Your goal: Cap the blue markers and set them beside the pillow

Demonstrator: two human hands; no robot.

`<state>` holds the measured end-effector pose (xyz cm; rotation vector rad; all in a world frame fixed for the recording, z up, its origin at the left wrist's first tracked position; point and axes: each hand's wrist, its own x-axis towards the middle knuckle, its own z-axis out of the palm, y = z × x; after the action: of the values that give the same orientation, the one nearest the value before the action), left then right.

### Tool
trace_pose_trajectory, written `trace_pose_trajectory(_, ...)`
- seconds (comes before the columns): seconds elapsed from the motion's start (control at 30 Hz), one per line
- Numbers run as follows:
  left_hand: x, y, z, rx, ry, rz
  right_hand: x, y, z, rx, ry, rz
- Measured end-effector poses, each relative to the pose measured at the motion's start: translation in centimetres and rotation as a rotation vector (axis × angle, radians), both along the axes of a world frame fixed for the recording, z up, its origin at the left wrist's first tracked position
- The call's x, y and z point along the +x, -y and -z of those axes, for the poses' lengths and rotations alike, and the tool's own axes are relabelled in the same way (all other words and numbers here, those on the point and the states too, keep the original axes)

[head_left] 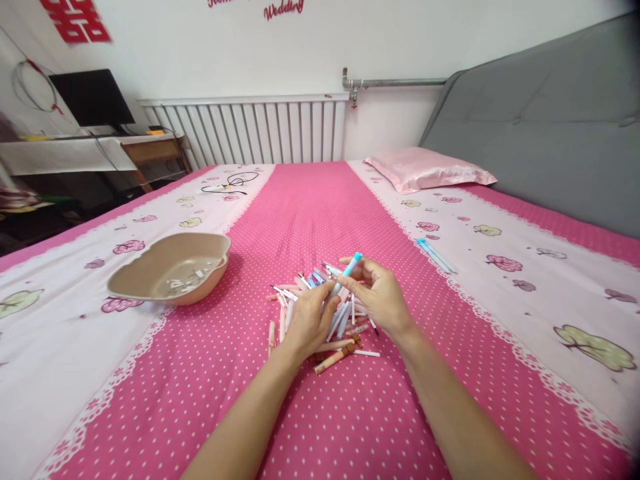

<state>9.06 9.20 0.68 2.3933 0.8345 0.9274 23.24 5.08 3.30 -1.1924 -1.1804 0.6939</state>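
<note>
Above a heap of pens and pen parts on the pink dotted bedspread, my left hand and my right hand meet around one light blue pen. The left fingers pinch its lower end. The right fingers close on its upper part, just below the blue cap. The pen tilts up to the right. Several pens in the heap are hidden under my hands.
A beige scalloped bowl with a few small white pieces inside sits to the left. Two light blue pens lie apart on the right. A pink pillow and a grey headboard are at the far right. A black cable lies far off.
</note>
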Motion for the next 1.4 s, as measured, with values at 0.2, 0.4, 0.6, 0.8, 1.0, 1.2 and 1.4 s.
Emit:
trace_pose_trajectory(0.2,0.2,0.2,-0.2,0.041,-0.042,0.007,-0.1,0.3,-0.2,-0.048,0.096,0.098)
trace_pose_trajectory(0.4,0.2,0.4,-0.2,-0.121,0.052,0.075,-0.3,0.3,-0.3,0.011,0.049,0.021)
trace_pose_trajectory(0.6,0.1,0.6,-0.8,-0.384,0.169,0.201,-0.3,1.1,-1.2,-0.090,-0.272,-0.312)
trace_pose_trajectory(0.8,0.0,0.6,-0.7,-0.509,0.258,0.249,-0.4,1.3,-1.6,-0.146,-0.349,-0.375)
trace_pose_trajectory(1.0,0.1,0.6,-0.5,-0.521,0.284,0.259,-0.2,0.9,-1.3,-0.161,-0.364,-0.343)
trace_pose_trajectory(1.2,0.1,1.1,-1.2,-0.611,0.288,0.301,0.0,0.6,-0.9,-0.123,-0.255,-0.180)
trace_pose_trajectory(1.4,0.2,1.1,-0.9,-0.491,0.243,0.311,-0.1,0.3,-0.5,-0.107,-0.066,-0.026)
